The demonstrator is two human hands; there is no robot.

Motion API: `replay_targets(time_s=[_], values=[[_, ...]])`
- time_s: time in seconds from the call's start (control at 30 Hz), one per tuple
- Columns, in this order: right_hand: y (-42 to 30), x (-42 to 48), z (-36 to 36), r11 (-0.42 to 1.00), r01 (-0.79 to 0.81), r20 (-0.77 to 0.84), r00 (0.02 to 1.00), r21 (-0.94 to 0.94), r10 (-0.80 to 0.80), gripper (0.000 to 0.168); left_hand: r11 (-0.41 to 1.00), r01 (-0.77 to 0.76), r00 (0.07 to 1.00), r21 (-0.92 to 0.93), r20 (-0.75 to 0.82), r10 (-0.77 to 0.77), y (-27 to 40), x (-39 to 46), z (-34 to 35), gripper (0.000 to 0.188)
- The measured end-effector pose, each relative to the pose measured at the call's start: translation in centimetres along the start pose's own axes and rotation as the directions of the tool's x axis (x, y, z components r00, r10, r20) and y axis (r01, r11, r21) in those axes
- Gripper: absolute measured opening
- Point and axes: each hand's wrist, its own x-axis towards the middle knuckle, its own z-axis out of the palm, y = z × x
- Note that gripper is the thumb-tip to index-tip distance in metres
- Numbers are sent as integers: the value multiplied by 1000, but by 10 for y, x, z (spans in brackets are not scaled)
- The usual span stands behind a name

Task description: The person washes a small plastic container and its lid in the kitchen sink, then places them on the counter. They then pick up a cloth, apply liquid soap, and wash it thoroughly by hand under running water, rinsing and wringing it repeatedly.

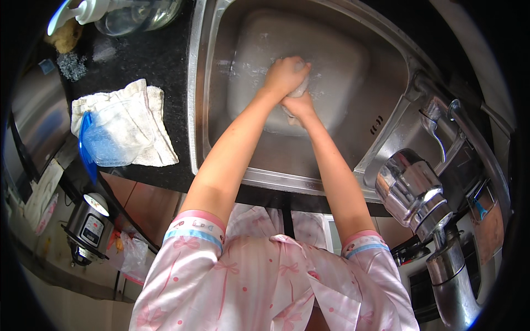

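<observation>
Over the stainless-steel sink basin (352, 145), both hands are clenched around a wet, whitish cloth (299, 89). My left hand (285, 74) grips its upper part. Just below, my right hand (301, 105) closes on the lower part, and a short end of the cloth hangs under it. The two fists are close together, and much of the cloth is hidden inside them. Cloudy water with bright ripples covers the basin floor beneath.
Left of the sink, a folded white towel (159, 145) lies on the black countertop (174, 74) under a clear plastic container (120, 132) with a blue edge. A pump bottle (136, 16) and scouring pad (71, 66) stand farther back. The chrome faucet (410, 186) looms at right.
</observation>
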Motion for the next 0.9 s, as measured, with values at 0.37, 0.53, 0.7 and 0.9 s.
replay_targets(time_s=[0.37, 0.53, 0.7, 0.9], values=[[-26, -2, -7, 966, -92, 172, 976, -244, 136, 54, 968, 59, 998, 246, 23, -66, -3, 11, 0, 39], [-50, -10, -47, 1000, -10, 50, 999, 12, 10, 81, 935, 31, 947, -354, -288, -141, -16, -3, -21, 53], [-57, -17, -54, 873, 88, -388, 871, -480, -301, 79, 991, 34, 932, -126, -353, -77, -13, -31, -26, 56], [-32, -8, -29, 647, 169, -186, 877, -743, -442, 69, 901, -230, 949, 368, -120, 291, -16, -29, 6, 62]])
